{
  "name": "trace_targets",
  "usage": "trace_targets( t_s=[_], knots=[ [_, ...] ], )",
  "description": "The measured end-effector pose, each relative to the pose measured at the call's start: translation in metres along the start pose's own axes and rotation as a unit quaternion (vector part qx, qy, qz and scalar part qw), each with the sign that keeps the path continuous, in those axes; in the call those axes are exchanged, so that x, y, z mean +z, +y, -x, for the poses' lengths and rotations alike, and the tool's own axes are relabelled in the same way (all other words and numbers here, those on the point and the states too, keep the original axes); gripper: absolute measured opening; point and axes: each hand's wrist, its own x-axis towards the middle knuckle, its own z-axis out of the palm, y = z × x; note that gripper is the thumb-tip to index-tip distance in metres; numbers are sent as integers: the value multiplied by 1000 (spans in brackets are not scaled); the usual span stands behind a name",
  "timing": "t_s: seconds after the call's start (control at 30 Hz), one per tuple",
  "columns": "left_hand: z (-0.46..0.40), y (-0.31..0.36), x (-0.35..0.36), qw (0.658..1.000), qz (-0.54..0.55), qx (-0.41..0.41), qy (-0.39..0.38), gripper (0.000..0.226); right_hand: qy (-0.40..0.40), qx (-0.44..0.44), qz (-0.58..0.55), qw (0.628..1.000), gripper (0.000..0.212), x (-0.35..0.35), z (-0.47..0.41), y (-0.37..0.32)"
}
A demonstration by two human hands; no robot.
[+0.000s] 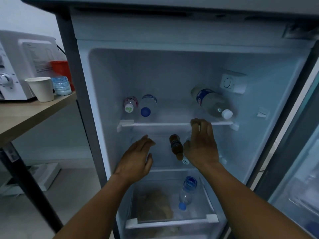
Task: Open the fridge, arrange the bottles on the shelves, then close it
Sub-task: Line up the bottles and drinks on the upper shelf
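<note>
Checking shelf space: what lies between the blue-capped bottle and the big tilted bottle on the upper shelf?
Nothing: in the head view, the upper shelf is bare between the blue-capped bottle and the big tilted bottle.

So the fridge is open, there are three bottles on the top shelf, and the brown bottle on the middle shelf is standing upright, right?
Not quite. The head view shows the brown bottle lying on its side on the middle shelf, not upright. The rest holds.

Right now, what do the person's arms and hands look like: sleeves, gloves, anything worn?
Both forearms are bare up to the frame edge, no sleeves in view. The left hand and right hand are ungloved, with no watch, ring or wristband visible.
</note>
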Motion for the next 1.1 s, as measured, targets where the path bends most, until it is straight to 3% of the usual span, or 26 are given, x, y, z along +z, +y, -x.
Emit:
trace_targets(
  t_s=[0.13, 0.2, 0.33, 0.43, 0.57, 0.67, 0.77, 0.87, 1.1],
  knots=[
    [4, -12, 23, 991, -27, -48, -123, 46, 11, 8, -95, 995, 83, 18, 17, 1],
    [1, -19, 37, 985, -21, -90, -148, 51, 52, 27, -155, 986, 79, 25, 27, -5],
    [1, -28, 71, 961, -9, -178, -213, 64, 115, 85, -204, 968, 39, 54, 71, -5],
    [8, -32, 94, 955, -51, -177, -231, 78, 32, 96, -189, 977, 7, 88, 119, 11],
    [16, -37, 104, 966, -101, -156, -181, 91, -150, 193, -116, 963, 17, 127, 160, 33],
    [17, -37, 106, 966, -94, -150, -188, 95, -269, 255, -43, 928, 63, 141, 162, 48],
    [16, -35, 104, 962, -91, -155, -206, 99, -336, 296, -34, 893, 91, 151, 161, 55],
    [14, -36, 103, 960, -100, -149, -214, 96, -343, 348, -78, 869, 99, 161, 161, 59],
    [9, -34, 98, 948, -87, -162, -262, 94, -303, 410, -165, 845, 87, 173, 154, 56]
  ],
)
